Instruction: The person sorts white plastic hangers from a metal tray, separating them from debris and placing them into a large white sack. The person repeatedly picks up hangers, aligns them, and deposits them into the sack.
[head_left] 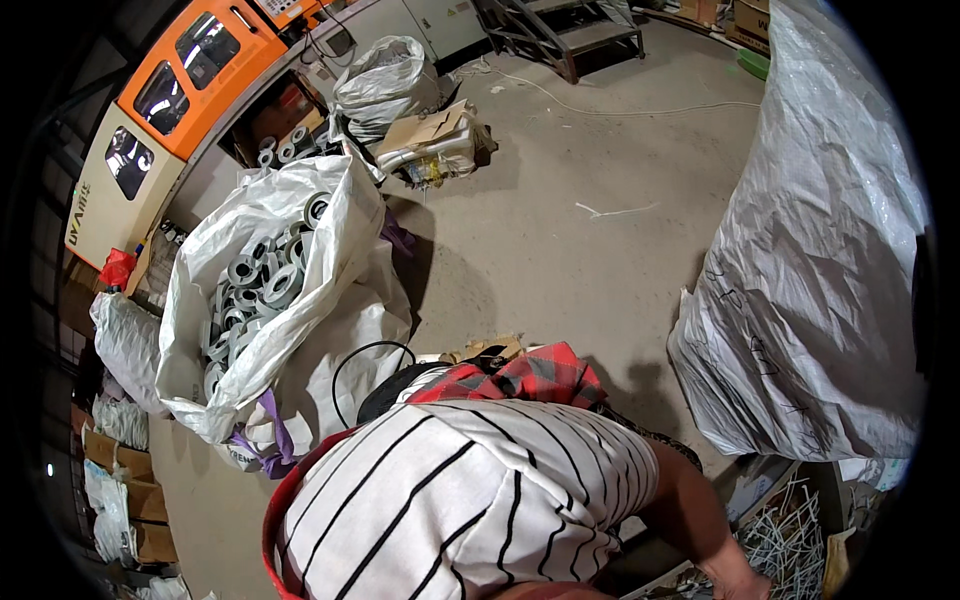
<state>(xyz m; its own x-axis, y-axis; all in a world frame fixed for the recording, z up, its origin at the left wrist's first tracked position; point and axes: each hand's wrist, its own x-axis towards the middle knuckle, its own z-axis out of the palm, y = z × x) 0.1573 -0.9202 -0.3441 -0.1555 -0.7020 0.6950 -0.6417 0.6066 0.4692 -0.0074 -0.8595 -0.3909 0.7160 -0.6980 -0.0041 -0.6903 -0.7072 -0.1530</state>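
A torso in a white shirt with black stripes (430,500) fills the lower middle, apparently my own. From its short sleeve a bare arm reaches down to the right, ending in my right hand (740,582) at the lower edge. That hand is beside a heap of thin pale rods (795,540); its fingers are mostly cut off, so I cannot see whether it holds anything. A red and black checked cloth (530,375) lies beyond the shirt. My left hand is out of view. A strip of bare skin at the bottom edge is too cropped to place.
Left stands an open white woven sack (345,255) of grey rings (280,285). A tall white sack (800,290) stands at right. Farther off are an orange and cream machine (205,60), another white sack (385,85), flattened cardboard (425,130) and metal steps (570,40).
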